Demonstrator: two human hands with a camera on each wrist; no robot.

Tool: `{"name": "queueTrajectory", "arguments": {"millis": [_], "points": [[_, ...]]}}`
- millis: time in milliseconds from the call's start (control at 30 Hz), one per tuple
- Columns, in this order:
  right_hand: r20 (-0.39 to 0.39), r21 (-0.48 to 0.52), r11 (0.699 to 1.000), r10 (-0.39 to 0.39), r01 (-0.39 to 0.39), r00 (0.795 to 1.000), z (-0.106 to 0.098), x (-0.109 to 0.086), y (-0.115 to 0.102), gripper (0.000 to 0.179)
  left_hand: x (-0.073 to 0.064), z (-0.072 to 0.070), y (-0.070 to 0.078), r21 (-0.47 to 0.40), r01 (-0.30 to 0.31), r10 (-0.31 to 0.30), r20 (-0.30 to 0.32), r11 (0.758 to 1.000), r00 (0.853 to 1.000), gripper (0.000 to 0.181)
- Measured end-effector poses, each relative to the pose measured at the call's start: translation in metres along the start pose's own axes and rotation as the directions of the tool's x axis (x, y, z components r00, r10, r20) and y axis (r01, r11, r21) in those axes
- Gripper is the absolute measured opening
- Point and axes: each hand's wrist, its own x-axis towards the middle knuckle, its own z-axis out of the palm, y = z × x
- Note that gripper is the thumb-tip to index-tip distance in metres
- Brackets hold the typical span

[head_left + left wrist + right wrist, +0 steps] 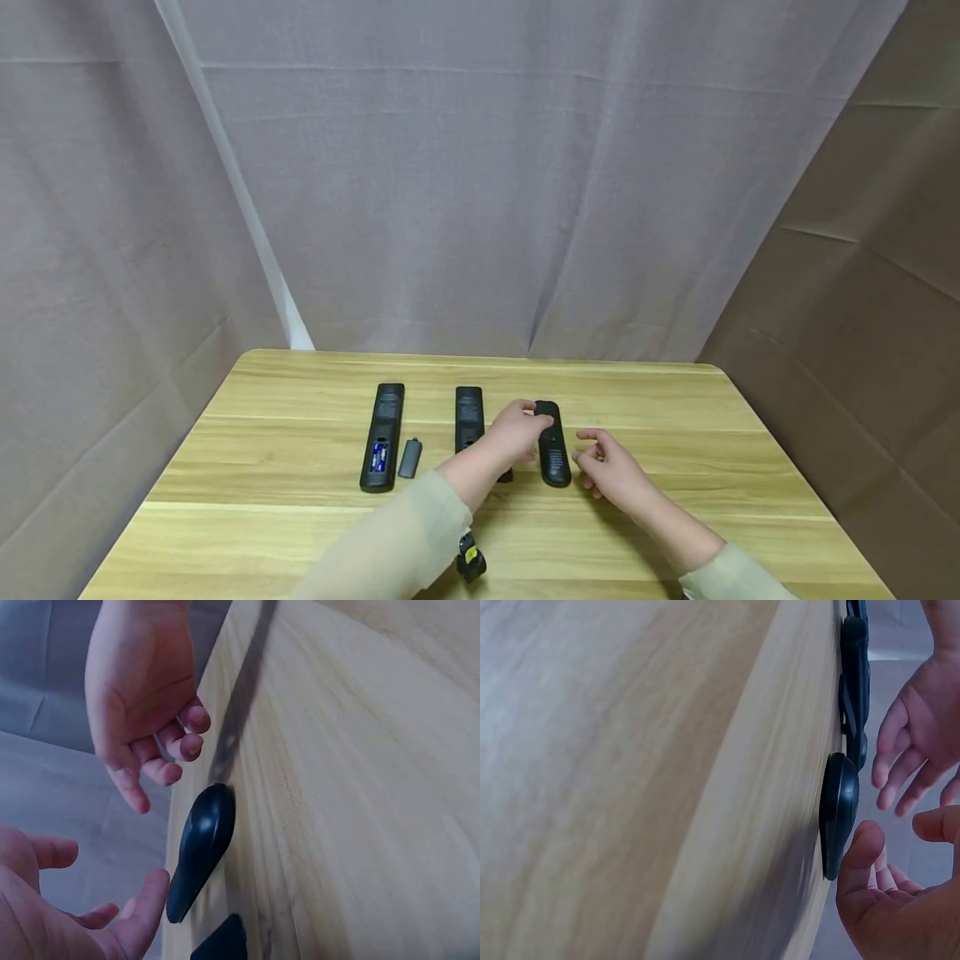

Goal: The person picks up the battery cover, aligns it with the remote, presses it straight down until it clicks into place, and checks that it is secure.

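Note:
A black remote control (556,462) lies on the wooden table between my hands, its back up as far as I can tell. Above its far end hovers my left hand (516,431), fingers loosely bent and holding nothing. My right hand (617,477) is held just right of the remote, thumb and fingers apart, nothing in it. Both wrist views show a gap between the two hands, with the remote (204,844) resting on the tabletop. Left of it, a second black remote (469,410) is partly hidden by my left hand and forearm.
Farther left lies a third remote (387,410), its compartment uncovered and blue batteries (379,457) inside. A loose battery cover (410,458) sits beside it. Grey curtains (420,208) hang behind the table (247,467) and along its sides.

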Motion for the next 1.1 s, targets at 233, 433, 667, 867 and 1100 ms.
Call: {"name": "queueTrajectory", "arguments": {"millis": [233,433,667,867,1100], "points": [[0.013,0.006,1.000,-0.010,0.010,1.000,0.002,-0.001,-0.006,0.042,-0.014,-0.024,-0.007,-0.055,-0.036,0.037,0.008,0.998,0.999,0.056],[0.032,0.020,0.999,-0.027,0.026,0.999,0.007,-0.001,-0.011,0.042,-0.029,-0.046,-0.013,-0.105,-0.053,0.051,-0.021,0.993,0.998,0.052],[0.061,0.033,0.999,-0.045,0.043,0.997,0.015,0.000,-0.015,0.039,-0.043,-0.068,-0.025,-0.137,-0.050,0.048,-0.020,0.989,0.999,0.054],[0.065,0.031,0.998,-0.055,0.053,0.996,0.016,0.001,-0.015,0.038,-0.050,-0.080,-0.032,-0.107,-0.041,0.036,-0.047,0.993,0.998,0.052],[0.074,0.033,0.998,-0.058,0.055,0.996,0.016,0.003,-0.015,0.037,-0.049,-0.083,-0.035,-0.079,-0.050,0.044,-0.079,0.996,0.996,0.050]]}}
